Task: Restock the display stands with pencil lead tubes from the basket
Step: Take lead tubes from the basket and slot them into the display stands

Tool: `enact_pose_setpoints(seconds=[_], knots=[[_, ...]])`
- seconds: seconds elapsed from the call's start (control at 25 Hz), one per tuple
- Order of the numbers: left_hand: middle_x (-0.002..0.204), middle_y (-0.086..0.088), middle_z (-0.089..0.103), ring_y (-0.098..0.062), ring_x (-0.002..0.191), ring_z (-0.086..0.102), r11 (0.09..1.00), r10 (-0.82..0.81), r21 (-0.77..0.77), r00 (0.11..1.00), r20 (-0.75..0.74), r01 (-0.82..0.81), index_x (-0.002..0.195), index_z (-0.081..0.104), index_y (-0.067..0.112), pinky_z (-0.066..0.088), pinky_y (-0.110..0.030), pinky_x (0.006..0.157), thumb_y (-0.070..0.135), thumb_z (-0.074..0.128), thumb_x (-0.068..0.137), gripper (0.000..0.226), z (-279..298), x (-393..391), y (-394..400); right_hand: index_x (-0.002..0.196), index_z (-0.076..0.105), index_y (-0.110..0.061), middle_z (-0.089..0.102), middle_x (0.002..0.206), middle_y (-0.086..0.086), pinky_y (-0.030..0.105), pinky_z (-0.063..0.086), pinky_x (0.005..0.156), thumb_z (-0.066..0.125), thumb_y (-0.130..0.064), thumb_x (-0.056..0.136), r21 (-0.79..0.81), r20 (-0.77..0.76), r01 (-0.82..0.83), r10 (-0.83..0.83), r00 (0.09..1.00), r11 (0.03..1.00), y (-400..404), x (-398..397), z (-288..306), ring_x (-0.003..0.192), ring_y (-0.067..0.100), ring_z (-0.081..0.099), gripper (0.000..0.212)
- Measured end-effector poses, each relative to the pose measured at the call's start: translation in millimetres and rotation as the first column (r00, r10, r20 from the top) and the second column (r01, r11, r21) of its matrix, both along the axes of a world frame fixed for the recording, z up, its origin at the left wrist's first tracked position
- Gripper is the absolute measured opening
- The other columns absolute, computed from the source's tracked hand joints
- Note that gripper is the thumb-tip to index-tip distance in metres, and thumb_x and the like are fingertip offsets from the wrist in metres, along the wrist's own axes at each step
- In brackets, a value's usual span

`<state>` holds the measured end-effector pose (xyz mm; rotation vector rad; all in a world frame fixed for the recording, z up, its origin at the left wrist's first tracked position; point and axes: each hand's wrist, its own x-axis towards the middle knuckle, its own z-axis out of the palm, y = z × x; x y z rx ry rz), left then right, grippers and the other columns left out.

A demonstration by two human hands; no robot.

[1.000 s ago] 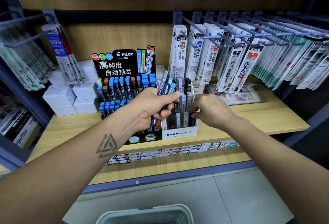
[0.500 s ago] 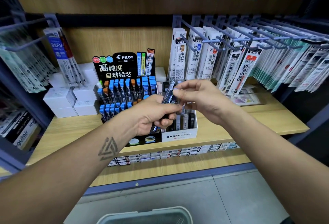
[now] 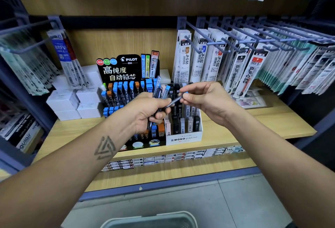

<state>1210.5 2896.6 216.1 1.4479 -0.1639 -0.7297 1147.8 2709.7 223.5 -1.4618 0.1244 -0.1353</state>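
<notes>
My left hand (image 3: 147,111) grips a bunch of blue-capped pencil lead tubes (image 3: 161,91) in front of the black PILOT display stand (image 3: 126,75). My right hand (image 3: 204,99) pinches the blue-capped end of one tube (image 3: 175,101) that slants out of the bunch, above the white MONO display box (image 3: 184,138). The box holds black, grey and pink tubes in rows. The rim of the grey basket (image 3: 150,218) shows at the bottom edge, on the floor below the shelf.
White boxes (image 3: 76,101) are stacked left of the PILOT stand. Refill packs (image 3: 235,64) hang on blue pegs at the right and packs (image 3: 61,55) at the left. Bare wooden shelf (image 3: 262,119) lies right of the MONO box. Price labels line the shelf edge.
My right hand rose from the MONO box to the bunch, took one tube's end and is drawing it out to the right. My left hand stayed nearly in place.
</notes>
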Motion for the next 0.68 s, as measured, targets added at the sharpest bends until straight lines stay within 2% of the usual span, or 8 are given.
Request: enact_pose_setpoints(seconds=[0.08,0.16,0.28,0.4,0.52,0.68], knots=[[0.066,-0.016,0.06,-0.009,0.037,0.037,1.0,0.007,0.011,1.0,0.017,-0.007,0.122,0.054,-0.014,0.021,-0.016,0.032,0.008,0.057,0.1,0.031,2.4,-0.4,-0.1,0.099,0.073,0.002,0.071,0.079,0.017,0.024,0.06,0.067,0.071,0.008,0.082,-0.062,0.05,0.017,-0.014,0.999,0.998,-1.2,0.2,2.9,0.068,0.02,0.07,0.017],[0.067,-0.017,0.065,-0.01,0.039,0.037,0.998,-0.003,0.068,0.997,0.076,-0.002,0.119,0.055,-0.011,0.021,-0.017,0.033,0.01,0.057,0.101,0.028,9.4,-0.8,2.1,0.096,0.073,0.001,0.07,0.075,0.016,0.024,0.059,0.063,0.073,0.005,0.082,-0.108,0.089,0.05,-0.04,0.995,0.993,-2.3,1.9,5.5,0.063,0.019,0.068,0.015],[0.063,-0.012,0.061,-0.01,0.04,0.037,0.991,-0.012,0.132,0.99,0.138,-0.006,0.104,0.063,-0.004,0.022,-0.018,0.034,0.014,0.058,0.101,0.019,19.5,3.4,12.8,0.096,0.074,0.001,0.072,0.072,0.013,0.023,0.06,0.065,0.071,0.006,0.084,-0.113,0.103,0.046,-0.035,0.994,0.992,2.0,5.1,7.3,0.064,0.018,0.07,0.013],[0.056,-0.005,0.053,-0.009,0.037,0.035,0.981,-0.027,0.196,0.984,0.174,-0.008,0.113,0.064,-0.003,0.021,-0.017,0.035,0.015,0.06,0.1,0.023,23.4,10.5,31.7,0.098,0.072,0.003,0.073,0.07,0.012,0.023,0.06,0.063,0.069,0.007,0.085,-0.144,0.106,0.011,0.004,0.994,0.989,16.1,10.2,9.0,0.063,0.018,0.07,0.014],[0.052,-0.002,0.048,-0.009,0.034,0.031,0.973,-0.023,0.228,0.979,0.204,-0.025,0.12,0.06,-0.002,0.019,-0.014,0.036,0.016,0.058,0.101,0.026,29.0,12.8,55.4,0.095,0.069,0.004,0.072,0.07,0.013,0.027,0.061,0.062,0.072,0.007,0.083,-0.259,0.092,-0.014,0.039,0.995,0.966,37.1,16.7,7.9,0.063,0.021,0.071,0.013],[0.053,-0.001,0.042,-0.008,0.035,0.029,0.981,-0.043,0.192,0.978,0.203,0.003,0.109,0.06,0.006,0.019,-0.014,0.036,0.017,0.052,0.104,0.014,37.7,16.7,88.4,0.09,0.073,-0.001,0.074,0.08,0.018,0.034,0.063,0.073,0.076,0.003,0.083,-0.437,0.109,0.034,0.015,0.994,0.899,69.4,26.3,0.9,0.072,0.026,0.074,0.008]])
